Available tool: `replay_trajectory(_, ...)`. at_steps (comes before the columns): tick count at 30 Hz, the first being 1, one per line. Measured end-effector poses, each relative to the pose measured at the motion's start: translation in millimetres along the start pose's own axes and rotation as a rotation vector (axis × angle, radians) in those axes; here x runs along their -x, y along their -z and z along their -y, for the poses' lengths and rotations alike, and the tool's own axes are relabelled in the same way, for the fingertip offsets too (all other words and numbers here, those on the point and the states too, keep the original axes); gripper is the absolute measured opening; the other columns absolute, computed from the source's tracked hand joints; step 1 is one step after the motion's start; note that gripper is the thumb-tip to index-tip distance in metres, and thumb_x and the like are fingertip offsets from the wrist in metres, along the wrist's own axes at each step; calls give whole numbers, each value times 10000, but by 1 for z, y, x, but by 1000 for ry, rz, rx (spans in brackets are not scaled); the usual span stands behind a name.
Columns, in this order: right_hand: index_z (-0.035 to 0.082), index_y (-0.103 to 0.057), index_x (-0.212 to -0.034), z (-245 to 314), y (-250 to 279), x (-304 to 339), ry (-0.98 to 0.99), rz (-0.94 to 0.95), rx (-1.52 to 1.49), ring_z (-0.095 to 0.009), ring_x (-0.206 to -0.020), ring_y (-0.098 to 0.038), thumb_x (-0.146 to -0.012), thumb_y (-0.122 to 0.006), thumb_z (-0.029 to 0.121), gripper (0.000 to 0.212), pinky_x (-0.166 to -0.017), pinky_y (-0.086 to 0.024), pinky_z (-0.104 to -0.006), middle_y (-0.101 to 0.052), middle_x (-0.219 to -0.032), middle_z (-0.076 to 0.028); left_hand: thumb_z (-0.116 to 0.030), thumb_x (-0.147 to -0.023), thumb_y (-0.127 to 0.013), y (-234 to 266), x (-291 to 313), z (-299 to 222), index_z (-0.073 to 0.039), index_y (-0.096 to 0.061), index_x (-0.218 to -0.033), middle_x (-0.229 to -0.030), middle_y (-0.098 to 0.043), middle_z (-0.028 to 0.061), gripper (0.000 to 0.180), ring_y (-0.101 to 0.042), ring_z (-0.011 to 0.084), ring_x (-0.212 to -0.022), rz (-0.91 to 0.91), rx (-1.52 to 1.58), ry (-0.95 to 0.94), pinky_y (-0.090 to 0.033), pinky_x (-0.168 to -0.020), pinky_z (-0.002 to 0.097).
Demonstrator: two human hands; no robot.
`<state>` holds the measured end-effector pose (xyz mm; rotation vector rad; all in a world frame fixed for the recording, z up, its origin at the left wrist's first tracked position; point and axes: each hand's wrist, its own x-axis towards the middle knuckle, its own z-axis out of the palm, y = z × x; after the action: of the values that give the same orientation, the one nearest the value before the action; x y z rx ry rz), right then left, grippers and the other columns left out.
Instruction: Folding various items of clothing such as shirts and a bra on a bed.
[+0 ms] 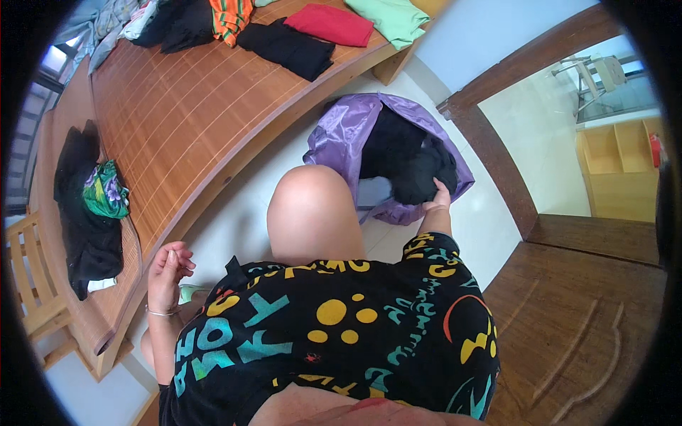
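A purple bag (346, 128) stands open on the floor beyond my knee, with dark clothes (398, 138) inside it. My right hand (439, 197) reaches to the bag's right side and grips a bundled black garment (420, 177) at its edge. Part of its fingers is hidden by the cloth. A greyish piece of cloth (374, 192) shows beside that bundle in the bag's mouth. My left hand (169, 273) hovers by the near edge of the bed, apart from the clothes. Its fingers are curled in against the thumb, and nothing shows in them.
On the wooden bed with a woven mat (177, 106) lie folded black (288, 48), red (330, 25) and light green garments (389, 20) at the far end. Black clothing (89, 213) and a green floral cloth (106, 190) lie at left. A wooden door (582, 319) stands right.
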<state>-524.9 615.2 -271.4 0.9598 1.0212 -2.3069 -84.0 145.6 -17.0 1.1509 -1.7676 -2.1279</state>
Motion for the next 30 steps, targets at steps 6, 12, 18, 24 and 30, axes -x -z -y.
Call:
replay_trajectory(6, 7, -558, -1156, 9, -6, -34, 276, -437, -285, -334, -1049, -575, -833, -553, 249, 403, -963, -423, -489, -596, -1148, -160, -308, -934, -525, -17, -13, 1, -64, -550, -1111, -938, -610, 54, 302, -587, 121, -770, 76, -78, 42, -468, -666, 235)
replay_trajectory(12, 33, -524, -1231, -9, -58, -54, 245, -256, -98, -314, -1147, -509, -863, -532, 349, 486, -972, -391, -482, -530, -1265, -149, -307, -934, -522, -15, 0, -10, -65, -550, -1114, -945, -609, 55, 303, -589, 122, -774, -17, -76, 70, -470, -676, 237)
replay_trajectory(18, 19, -543, -1208, -89, 7, -87, 375, -312, 1753, -327, -1142, -527, -731, -547, 201, 510, -973, -403, -362, -558, -1216, -202, -309, -931, -528, -20, -8, -8, -66, -551, -1112, -946, -612, 50, 304, -591, 121, -778, 1, -100, 98, -471, -676, 239)
replay_trajectory(24, 35, -536, -1232, -58, 37, -33, 616, 28, 1705, -326, -1157, -517, -742, -562, 164, 507, -985, -394, -361, -568, -1209, -191, -303, -930, -532, -17, -28, -7, -64, -549, -1113, -942, -614, 49, 301, -593, 122, -779, 85, -99, 53, -471, -677, 239)
replay_trajectory(30, 59, -592, -1167, -42, 14, 5, 239, 146, 2378, -317, -1013, -605, -803, -616, 429, 520, -867, -464, -372, -625, -1101, -190, -295, -926, -542, -9, -18, 2, -60, -547, -1115, -948, -613, 48, 302, -590, 118, -784, 89, -68, 61, -468, -676, 235)
